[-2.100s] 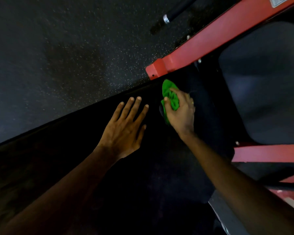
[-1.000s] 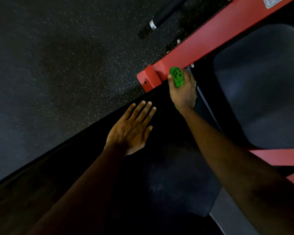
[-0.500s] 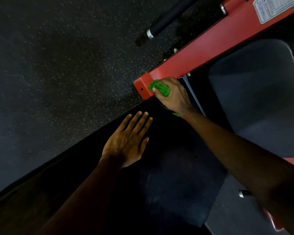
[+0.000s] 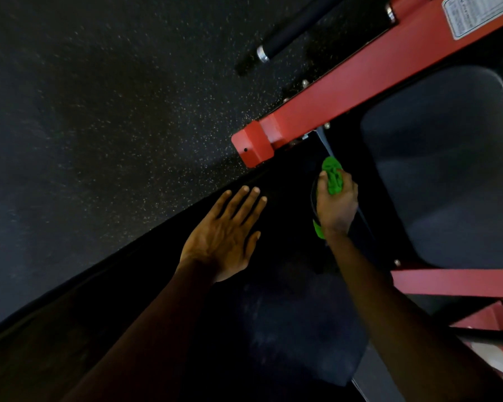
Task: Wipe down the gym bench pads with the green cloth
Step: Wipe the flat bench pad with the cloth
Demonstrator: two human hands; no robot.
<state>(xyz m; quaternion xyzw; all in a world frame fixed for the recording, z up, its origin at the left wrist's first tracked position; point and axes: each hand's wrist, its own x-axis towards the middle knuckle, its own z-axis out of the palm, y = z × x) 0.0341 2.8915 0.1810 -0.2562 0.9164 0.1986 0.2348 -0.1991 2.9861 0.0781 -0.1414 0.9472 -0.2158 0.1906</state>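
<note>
Wiping looks under way, but the dark bench pad (image 4: 273, 314) shows no clear streaks, so how much is done cannot be told; the seat pad (image 4: 447, 169) on the right probably remains. The right hand (image 4: 336, 207) grips the green cloth (image 4: 333, 178), bunched and crumpled, at the bench pad's far right edge, just near of the red frame (image 4: 360, 82). The left hand (image 4: 227, 236) rests flat on the bench pad, fingers straight.

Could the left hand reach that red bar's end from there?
Probably yes: the left hand lies flat on the black pad, and nothing stands between it and the red bar's end.
</note>
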